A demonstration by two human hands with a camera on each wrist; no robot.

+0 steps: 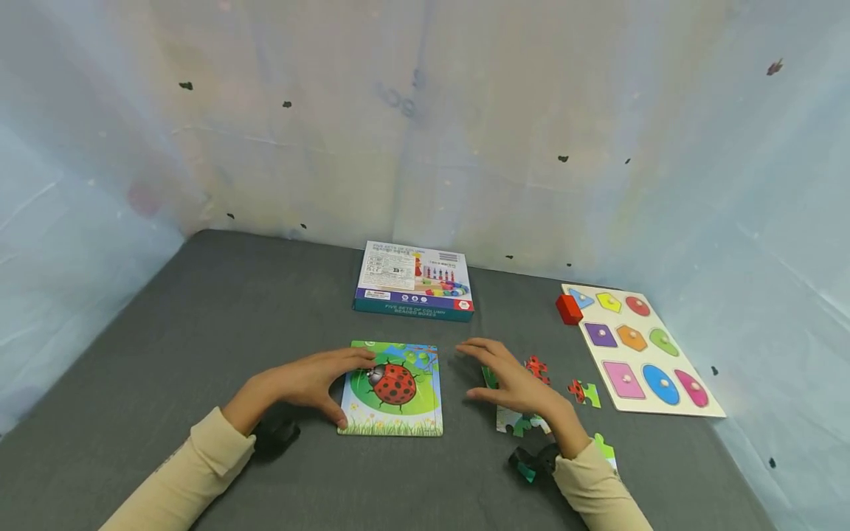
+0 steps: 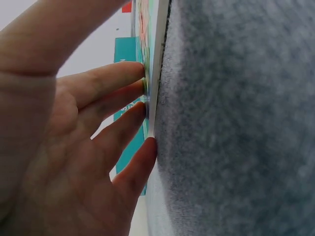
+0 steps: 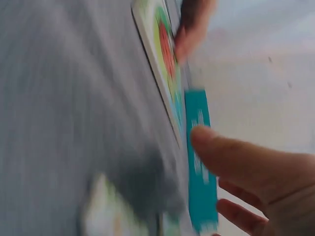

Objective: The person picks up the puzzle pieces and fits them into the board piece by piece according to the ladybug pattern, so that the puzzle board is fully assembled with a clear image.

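A square ladybug puzzle (image 1: 425,398) lies flat on the grey table in the head view. My left hand (image 1: 317,377) is at its left side, thumb by the lower left corner and fingers over the upper left part. In the left wrist view the fingertips (image 2: 138,110) touch the puzzle's edge. To the right of the puzzle, my right hand (image 1: 514,380) hovers with fingers extended and holds nothing. Loose jigsaw pieces (image 1: 591,394) lie under and beside it, partly hidden by the hand and forearm. The right wrist view is blurred.
A flat box with a teal side (image 1: 412,310) lies behind the puzzle. At the right is a wooden board of knobbed coloured shapes (image 1: 591,313), with a red block (image 1: 568,310) at its left edge. Pale sheeting (image 1: 465,147) hangs around the table.
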